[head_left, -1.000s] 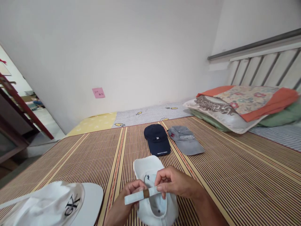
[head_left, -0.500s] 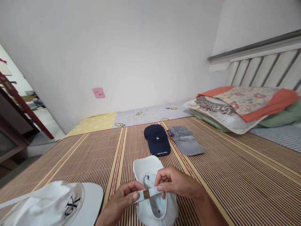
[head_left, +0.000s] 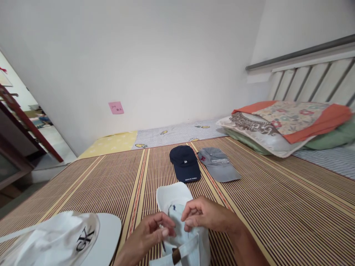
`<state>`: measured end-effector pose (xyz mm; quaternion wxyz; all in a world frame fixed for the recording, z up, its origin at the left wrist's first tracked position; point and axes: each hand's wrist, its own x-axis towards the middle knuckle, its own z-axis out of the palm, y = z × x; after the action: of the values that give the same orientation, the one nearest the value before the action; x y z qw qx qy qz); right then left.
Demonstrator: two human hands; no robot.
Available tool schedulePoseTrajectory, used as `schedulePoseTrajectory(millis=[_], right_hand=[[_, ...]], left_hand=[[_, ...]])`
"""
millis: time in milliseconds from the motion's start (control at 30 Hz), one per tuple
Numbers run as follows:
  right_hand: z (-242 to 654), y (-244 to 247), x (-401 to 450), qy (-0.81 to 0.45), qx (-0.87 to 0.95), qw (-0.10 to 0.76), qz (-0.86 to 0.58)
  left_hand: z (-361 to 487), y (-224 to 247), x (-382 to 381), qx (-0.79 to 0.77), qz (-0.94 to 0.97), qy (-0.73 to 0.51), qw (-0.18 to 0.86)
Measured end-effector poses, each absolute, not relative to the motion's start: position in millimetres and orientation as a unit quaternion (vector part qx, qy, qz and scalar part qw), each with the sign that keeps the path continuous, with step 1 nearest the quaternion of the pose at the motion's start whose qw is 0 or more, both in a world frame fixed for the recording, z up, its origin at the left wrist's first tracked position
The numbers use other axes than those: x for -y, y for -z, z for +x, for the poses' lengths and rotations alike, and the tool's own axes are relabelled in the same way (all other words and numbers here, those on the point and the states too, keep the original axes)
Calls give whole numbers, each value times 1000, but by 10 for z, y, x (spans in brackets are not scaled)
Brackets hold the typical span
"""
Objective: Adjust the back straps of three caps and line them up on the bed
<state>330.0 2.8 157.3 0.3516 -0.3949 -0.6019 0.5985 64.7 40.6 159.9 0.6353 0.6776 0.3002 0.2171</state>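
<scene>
A pale blue cap (head_left: 173, 194) with a small dark logo lies on the striped mat, its brim pointing away from me. Its back strap, with a brown buckle (head_left: 176, 255), rests low across the near side. My left hand (head_left: 152, 231) hovers over the cap's left side, fingers curled but apart, holding nothing. Over the right side is my right hand (head_left: 205, 216), also empty, its thumb and fingers bent with a gap between them. A navy cap (head_left: 185, 164) and a grey cap (head_left: 220, 165) sit side by side beyond it.
At the lower left lies a white cap with black letters (head_left: 108, 232). Pillows with an orange-edged floral cover (head_left: 299, 118) are stacked at the right by a slatted headboard. A pink note (head_left: 115, 108) is on the wall; a doorway opens at far left.
Both hands have let go of the cap's strap. The strap and its brown buckle have dropped toward me, and the fingers have opened. The caps lie in the same places.
</scene>
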Motion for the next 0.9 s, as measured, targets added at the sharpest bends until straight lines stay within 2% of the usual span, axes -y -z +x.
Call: schedulePoseTrajectory(millis=[167, 267, 500, 633, 900], right_hand=[[3343, -1628, -29, -532, 622, 350, -455], [3386, -1658, -17, -506, 626, 340, -486], [3438, -1674, -2, -482, 645, 341, -485], [3388, -1644, -26, -517, 652, 340, -439], [3392, -1467, -118, -588, 616, 366, -375]], left_hand=[[686, -1898, -183, -390, 766, -145, 490], [751, -1887, -110, -413, 779, -114, 458], [641, -1600, -280, -375, 727, -170, 549], [593, -1590, -395, -310, 689, -205, 622], [540, -1516, -459, -300, 661, -204, 657]])
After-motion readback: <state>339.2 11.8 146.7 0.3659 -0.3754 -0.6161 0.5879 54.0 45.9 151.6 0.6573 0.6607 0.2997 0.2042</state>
